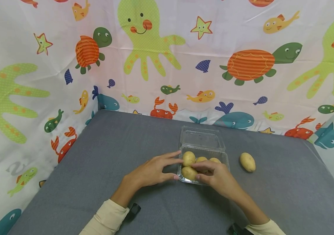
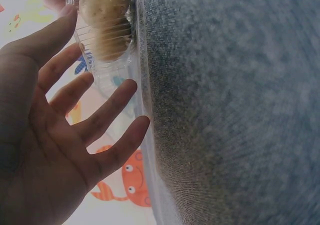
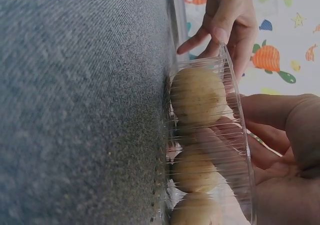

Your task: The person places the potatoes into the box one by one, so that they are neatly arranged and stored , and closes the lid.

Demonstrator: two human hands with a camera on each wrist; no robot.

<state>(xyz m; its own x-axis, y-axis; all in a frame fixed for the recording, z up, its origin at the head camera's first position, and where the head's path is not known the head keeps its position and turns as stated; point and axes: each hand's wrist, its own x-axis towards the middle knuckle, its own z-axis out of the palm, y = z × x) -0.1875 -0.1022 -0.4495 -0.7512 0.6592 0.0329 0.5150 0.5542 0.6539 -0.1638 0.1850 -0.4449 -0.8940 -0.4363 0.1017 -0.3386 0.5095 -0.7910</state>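
Observation:
A clear plastic clamshell box (image 1: 227, 160) with its lid (image 1: 202, 137) folded back stands on the grey cloth, several potatoes (image 1: 188, 159) inside. My right hand (image 1: 218, 178) reaches over its near wall. Its fingers go in among the potatoes, and the index fingertip touches the front left potato (image 1: 189, 173); the other fingertips are partly hidden. At the box's left side my left hand (image 2: 65, 120) has spread fingers, with the thumb touching the near left corner. Seen through the ribbed wall in the right wrist view, a potato (image 3: 197, 95) sits at the box's left end.
One loose potato (image 1: 247, 162) lies on the grey cloth (image 1: 119, 143) to the right of the box. Behind the table and along its sides hangs a white curtain (image 1: 167, 58) printed with sea animals.

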